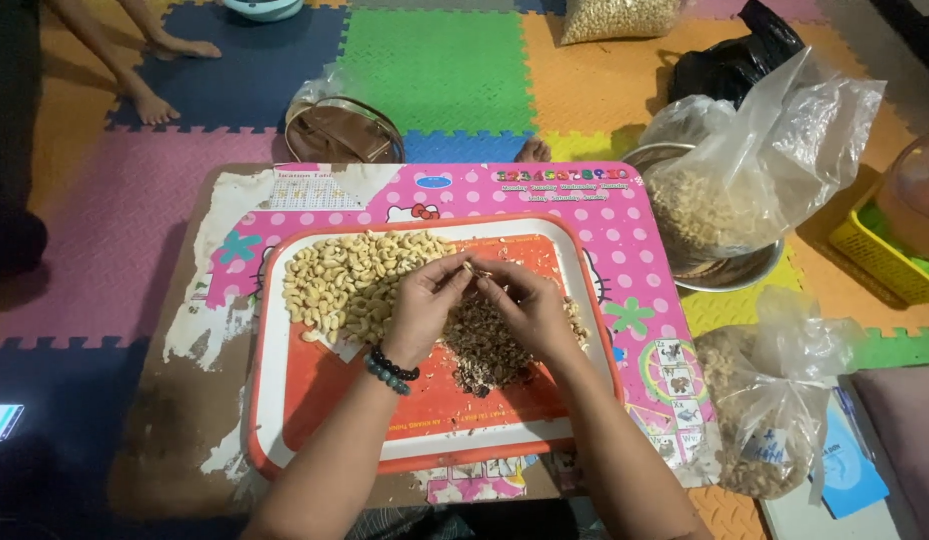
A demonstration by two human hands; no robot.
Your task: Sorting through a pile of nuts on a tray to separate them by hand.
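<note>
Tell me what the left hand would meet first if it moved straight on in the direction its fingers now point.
The left hand points up and to the right, toward the right hand. Its fingertips already meet those fingers at a small nut pinched between them, above the orange tray. So it would push into the right hand first.

Bare arms, beads on one wrist

No sleeves showing on either forearm, both are uncovered right up to the bottom of the shot. Left hand (422,300) has two bracelets (389,369) stacked at the wrist: one of black beads, one of darker blue-green round beads. Right hand (525,300) wears nothing that I can spot, no rings visible on either.
</note>
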